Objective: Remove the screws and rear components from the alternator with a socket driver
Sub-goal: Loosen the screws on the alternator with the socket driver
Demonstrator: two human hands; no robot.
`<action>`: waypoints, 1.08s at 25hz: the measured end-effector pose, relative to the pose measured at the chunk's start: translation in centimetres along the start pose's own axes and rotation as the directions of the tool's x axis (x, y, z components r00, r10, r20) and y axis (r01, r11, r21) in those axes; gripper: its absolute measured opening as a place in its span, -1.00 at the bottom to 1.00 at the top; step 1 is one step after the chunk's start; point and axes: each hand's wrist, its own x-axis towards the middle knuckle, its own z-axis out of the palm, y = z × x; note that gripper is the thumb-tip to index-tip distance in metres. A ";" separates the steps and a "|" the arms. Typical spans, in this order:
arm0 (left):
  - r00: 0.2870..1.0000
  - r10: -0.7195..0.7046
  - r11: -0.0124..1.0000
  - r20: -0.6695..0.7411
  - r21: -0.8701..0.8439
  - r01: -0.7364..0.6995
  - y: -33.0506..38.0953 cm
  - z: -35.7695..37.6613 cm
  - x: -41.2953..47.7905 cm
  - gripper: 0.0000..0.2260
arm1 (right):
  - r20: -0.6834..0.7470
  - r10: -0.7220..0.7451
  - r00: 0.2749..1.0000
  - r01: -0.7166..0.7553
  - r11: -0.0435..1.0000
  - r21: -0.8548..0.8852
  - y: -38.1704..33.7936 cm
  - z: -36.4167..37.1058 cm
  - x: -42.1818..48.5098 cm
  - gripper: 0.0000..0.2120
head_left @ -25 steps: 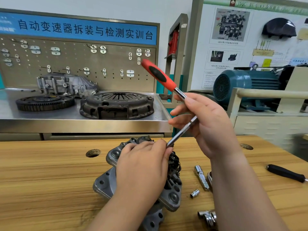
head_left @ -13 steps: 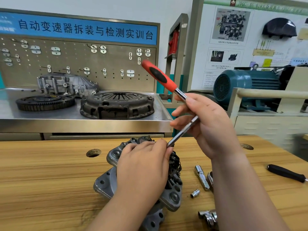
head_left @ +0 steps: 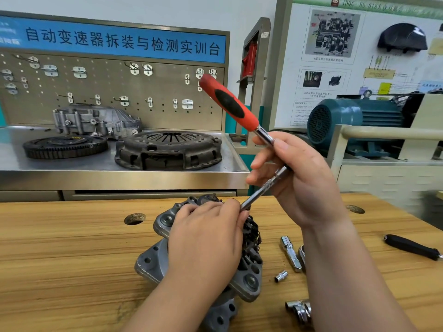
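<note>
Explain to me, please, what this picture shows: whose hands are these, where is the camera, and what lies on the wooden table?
This is no machine: a person works with bare hands, and the single picture comes from a camera worn on the head, looking forward and down. The left hand holds a grey metal alternator steady on the wooden table. The right hand pinches the metal shaft of a socket driver with a red and black handle; its tip goes down to the alternator beside the left fingers. To the right lie a small socket, a metal extension piece and a black-handled tool. Behind, a steel shelf carries a clutch cover and a toothed ring.
</note>
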 end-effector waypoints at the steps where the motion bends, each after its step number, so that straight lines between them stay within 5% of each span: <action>1: 1.000 -0.003 1.000 -0.003 0.004 0.003 0.0 0.0 0.0 -0.72 | -0.078 -0.029 0.997 0.016 0.985 -0.170 0.2 0.0 -0.1 -0.79; 3: 1.000 -0.015 1.000 -0.010 0.004 0.015 0.1 0.0 0.1 -0.72 | -0.243 -0.180 0.953 -0.014 0.775 -0.631 0.3 0.3 0.0 -0.78; 5: 1.000 -0.023 1.000 -0.004 -0.003 0.023 0.2 0.1 0.1 -0.71 | -0.331 -0.256 0.908 -0.108 0.621 -0.777 0.2 0.8 0.2 -0.76; 7: 1.000 -0.027 1.000 0.004 -0.007 0.027 0.2 0.1 0.1 -0.71 | -0.295 -0.154 0.943 -0.056 0.802 -0.595 0.2 0.6 0.3 -0.78; 9: 1.000 -0.017 1.000 -0.005 -0.013 0.017 0.1 0.1 0.0 -0.72 | -0.142 -0.006 0.990 -0.025 0.977 -0.212 -0.2 0.6 0.2 -0.80; 11: 1.000 0.000 1.000 -0.010 -0.015 0.000 0.0 0.1 0.0 -0.72 | -0.044 0.014 0.999 -0.013 1.000 0.009 -0.3 0.4 0.1 -0.78; 12: 1.000 0.005 1.000 -0.008 -0.011 -0.005 0.0 0.1 -0.1 -0.72 | -0.063 -0.007 0.998 0.006 1.000 -0.018 -0.1 0.5 0.0 -0.78; 14: 1.000 -0.001 1.000 -0.006 0.002 0.001 0.0 0.1 0.0 -0.72 | -0.205 -0.101 0.974 0.021 0.933 -0.359 0.4 0.5 0.0 -0.79; 17: 1.000 -0.009 1.000 -0.013 0.007 0.009 0.1 0.1 0.1 -0.73 | -0.356 -0.267 0.896 -0.155 0.564 -0.811 0.6 0.6 0.3 -0.75; 19: 1.000 -0.006 1.000 -0.018 0.006 0.006 0.1 0.1 0.1 -0.74 | -0.354 -0.204 0.913 -0.134 0.670 -0.730 0.5 0.5 0.4 -0.77; 21: 1.000 -0.004 1.000 -0.017 -0.001 0.004 0.1 0.1 0.0 -0.74 | -0.239 -0.050 0.970 -0.042 0.929 -0.368 0.1 0.5 0.2 -0.81; 23: 1.000 0.001 1.000 -0.020 -0.007 -0.001 0.1 0.1 -0.1 -0.74 | -0.088 0.020 0.996 -0.021 1.000 -0.014 -0.1 0.3 0.1 -0.79; 25: 1.000 0.008 1.000 -0.020 -0.003 -0.008 0.1 0.1 -0.1 -0.73 | -0.089 0.008 0.996 -0.012 0.999 -0.049 0.2 0.1 0.0 -0.79; 27: 1.000 0.004 1.000 -0.024 -0.001 -0.004 0.1 0.1 0.0 -0.74 | -0.247 -0.086 0.965 -0.028 0.904 -0.426 0.6 0.1 0.2 -0.80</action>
